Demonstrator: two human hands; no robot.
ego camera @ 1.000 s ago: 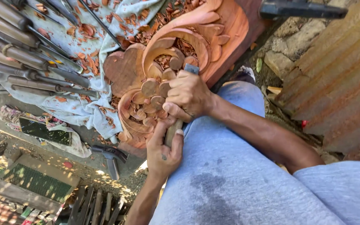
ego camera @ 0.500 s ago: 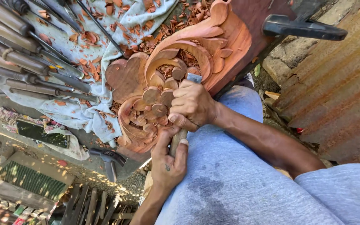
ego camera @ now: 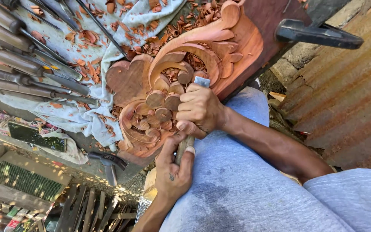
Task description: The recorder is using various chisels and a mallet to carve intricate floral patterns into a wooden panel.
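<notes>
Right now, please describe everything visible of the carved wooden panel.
The carved wooden panel is reddish-brown, with raised scrolls, leaves and round petals, unfinished. It lies tilted against the person's lap. Wood chips cover it. The upper hand rests on it, pressing a chisel into the carving.

A workbench (ego camera: pixel 31 144) carries everything here, most of its top covered by a rumpled pale cloth (ego camera: pixel 108 38). On the cloth lies a row of wooden-handled carving chisels (ego camera: pixel 22 64), side by side, with reddish wood chips (ego camera: pixel 86 36) scattered among them and piled against the carved wooden panel (ego camera: pixel 220 47), which rests on the bench beside the cloth. Near the bench's edge lie a patterned rag (ego camera: pixel 35 135) and a dark hammer (ego camera: pixel 108 161).
</notes>
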